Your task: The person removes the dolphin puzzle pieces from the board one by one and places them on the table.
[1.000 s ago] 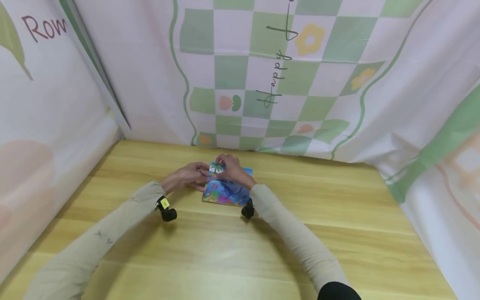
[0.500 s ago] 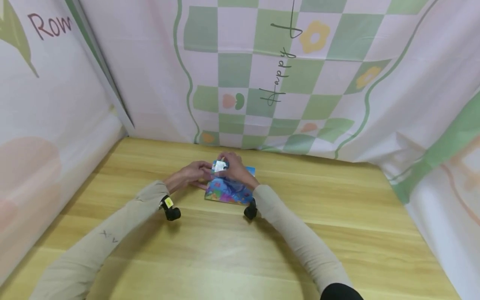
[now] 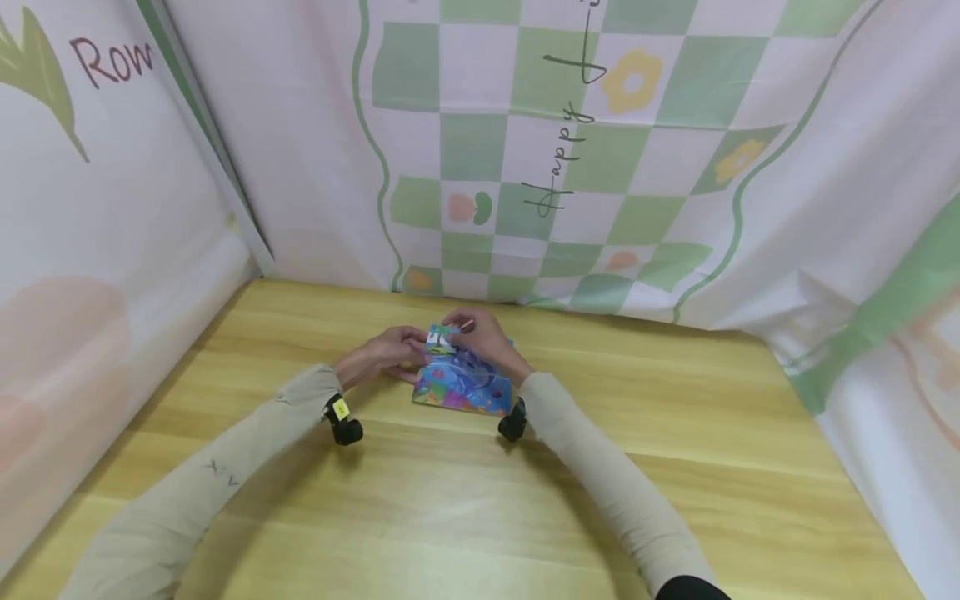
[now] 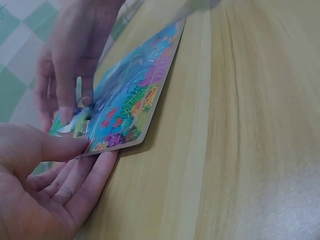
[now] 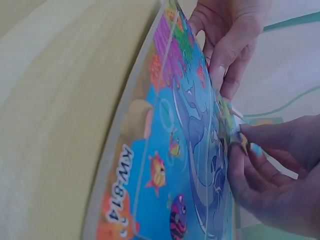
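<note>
A flat puzzle board [image 3: 461, 390] printed with a dolphin, fish and coral lies near the back of the table. Thin straight lines cross its picture, and "KW-814" is printed along one edge in the right wrist view. My left hand [image 3: 386, 352] grips its left side, thumb on top and fingers underneath, as the left wrist view shows. At the far left corner my right hand [image 3: 483, 340] pinches a small puzzle piece [image 5: 243, 142] between thumb and fingers. Most of that piece is hidden by the fingertips. Part of the board's far side is covered by my right hand.
The wooden table [image 3: 450, 492] extends around the board on all sides. A curtain with green checks [image 3: 525, 167] hangs close behind its back edge, and a printed cloth wall [image 3: 90, 250] stands at the left. Small black cameras [image 3: 347, 431] sit at both wrists.
A white patch in the right fingers turned up more plainly half a second ago; now colored print shows at that corner. My right hand has shifted slightly right. The left hand keeps its grip.
</note>
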Demonstrator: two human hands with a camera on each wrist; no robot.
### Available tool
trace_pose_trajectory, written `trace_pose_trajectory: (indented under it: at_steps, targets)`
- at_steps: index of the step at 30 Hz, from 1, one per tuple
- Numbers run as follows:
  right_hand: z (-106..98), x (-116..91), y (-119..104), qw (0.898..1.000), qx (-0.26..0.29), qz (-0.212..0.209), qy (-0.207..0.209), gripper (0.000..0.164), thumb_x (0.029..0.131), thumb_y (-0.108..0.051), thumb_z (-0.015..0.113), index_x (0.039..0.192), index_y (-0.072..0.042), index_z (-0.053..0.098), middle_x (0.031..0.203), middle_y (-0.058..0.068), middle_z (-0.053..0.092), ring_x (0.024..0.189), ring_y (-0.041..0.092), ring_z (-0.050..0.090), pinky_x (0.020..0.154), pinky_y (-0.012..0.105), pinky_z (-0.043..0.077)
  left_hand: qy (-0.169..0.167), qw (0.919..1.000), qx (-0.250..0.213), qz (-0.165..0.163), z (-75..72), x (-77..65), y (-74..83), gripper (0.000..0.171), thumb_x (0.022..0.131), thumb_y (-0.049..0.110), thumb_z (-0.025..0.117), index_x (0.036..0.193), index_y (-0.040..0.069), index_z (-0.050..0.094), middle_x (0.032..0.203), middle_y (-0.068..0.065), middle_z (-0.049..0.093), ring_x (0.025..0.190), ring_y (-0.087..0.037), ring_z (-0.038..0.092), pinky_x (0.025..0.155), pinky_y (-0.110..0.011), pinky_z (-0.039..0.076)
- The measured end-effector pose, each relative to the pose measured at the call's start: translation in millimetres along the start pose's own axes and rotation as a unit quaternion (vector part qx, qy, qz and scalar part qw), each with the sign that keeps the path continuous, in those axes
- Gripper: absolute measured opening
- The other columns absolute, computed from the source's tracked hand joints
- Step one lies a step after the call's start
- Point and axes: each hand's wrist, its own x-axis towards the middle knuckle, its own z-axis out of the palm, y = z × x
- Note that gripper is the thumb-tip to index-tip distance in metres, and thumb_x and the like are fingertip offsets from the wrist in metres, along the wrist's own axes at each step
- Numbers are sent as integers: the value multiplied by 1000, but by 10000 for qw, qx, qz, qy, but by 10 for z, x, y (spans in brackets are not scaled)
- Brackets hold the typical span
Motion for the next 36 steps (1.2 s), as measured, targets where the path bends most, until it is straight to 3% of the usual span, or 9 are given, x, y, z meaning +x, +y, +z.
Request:
trace_pose_trajectory:
  at_steps: [5, 8, 12, 16, 36]
  targets:
    - [-43, -21, -8, 9988, 484, 121, -13, 27, 94, 2, 70, 121, 7, 69, 120, 24, 70, 101, 33, 70, 83, 31, 65, 59, 10000, -62, 19, 17, -27, 3, 61, 98, -3, 65, 154, -4, 39, 144, -27, 53, 124, -37, 61, 85, -33, 68]
    - [-92, -19, 5, 9958, 852, 333, -8, 27, 94, 5, 69, 121, 9, 67, 117, 23, 70, 94, 25, 68, 79, 29, 65, 53, 9999, -118, 21, 23, -27, -2, 62, 99, -3, 64, 155, -4, 37, 145, -28, 52, 123, -37, 61, 85, -33, 68]
    - [-196, -30, 57, 9876, 1395, 716, -55, 28, 96, 6, 68, 124, 10, 65, 117, 19, 66, 88, 16, 65, 76, 30, 68, 85, 9998, -195, 17, 33, -33, -8, 63, 99, -3, 64, 155, -3, 36, 144, -27, 52, 122, -36, 62, 85, -33, 68]
    - [-321, -80, 110, 9815, 1710, 841, -161, 31, 98, 6, 66, 128, 13, 61, 118, 18, 61, 89, 18, 65, 79, 35, 69, 135, 9997, -199, 9, 37, -55, -9, 63, 100, -2, 64, 156, -2, 36, 144, -26, 51, 126, -38, 61, 84, -32, 68]
    - [-1049, -425, 437, 9877, 1342, 751, -273, 35, 103, 0, 61, 133, 18, 54, 118, 26, 62, 85, 19, 71, 93, 43, 66, 106, 9998, -125, 72, 15, -56, -30, 65, 99, -1, 66, 156, -1, 36, 144, -25, 51, 129, -39, 59, 86, -33, 67]
